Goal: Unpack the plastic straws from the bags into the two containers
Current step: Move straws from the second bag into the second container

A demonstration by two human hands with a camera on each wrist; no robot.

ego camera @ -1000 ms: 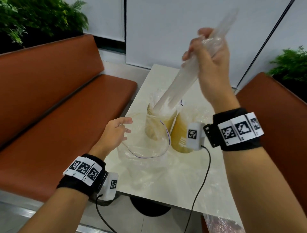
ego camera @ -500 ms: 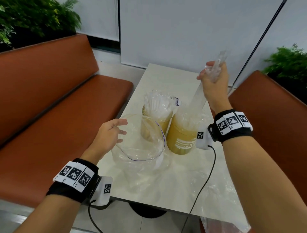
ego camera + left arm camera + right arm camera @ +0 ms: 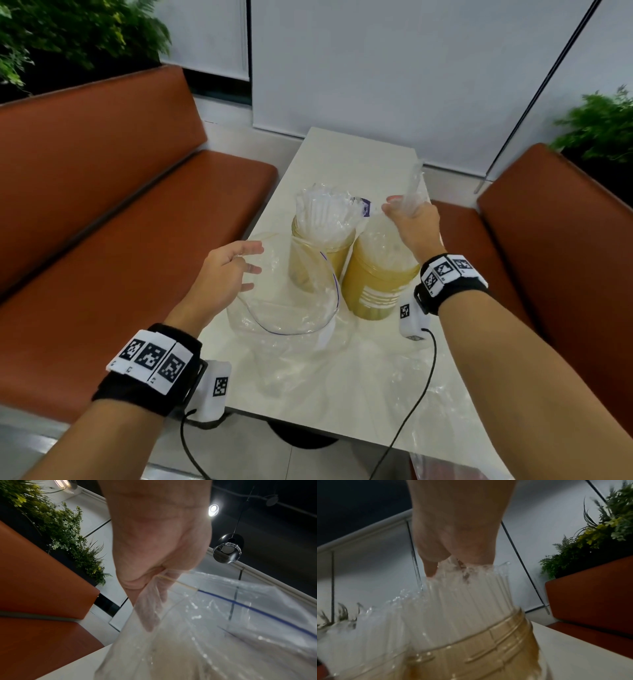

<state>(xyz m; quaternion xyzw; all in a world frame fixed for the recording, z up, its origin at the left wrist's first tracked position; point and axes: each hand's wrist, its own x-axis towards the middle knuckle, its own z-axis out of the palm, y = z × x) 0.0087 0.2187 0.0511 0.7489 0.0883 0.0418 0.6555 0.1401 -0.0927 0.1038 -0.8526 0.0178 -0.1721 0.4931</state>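
Note:
Two amber containers stand side by side on the white table [image 3: 349, 161]. The left container [image 3: 318, 260] is packed with clear straws [image 3: 325, 212]. My right hand [image 3: 411, 222] grips a bundle of straws [image 3: 462, 608] by the top, their lower ends down inside the right container [image 3: 380, 284]. In the right wrist view my right hand's fingers [image 3: 453, 540] curl round the straw tops above the container's rim [image 3: 488, 655]. My left hand [image 3: 233, 270] pinches the rim of an open clear zip bag [image 3: 291, 308] in front of the containers. The left wrist view shows the left hand [image 3: 154, 540] with its fingers behind the bag's plastic [image 3: 223, 628].
Crumpled clear plastic bags [image 3: 342, 377] lie on the near part of the table. Orange benches flank it on the left [image 3: 102, 222] and right [image 3: 555, 240]. Plants stand behind both benches. A black cable [image 3: 421, 394] hangs from my right wrist over the table.
My right hand has come down from high above the left container and lowered the straw bundle into the right container. My left hand has stayed on the bag's rim.

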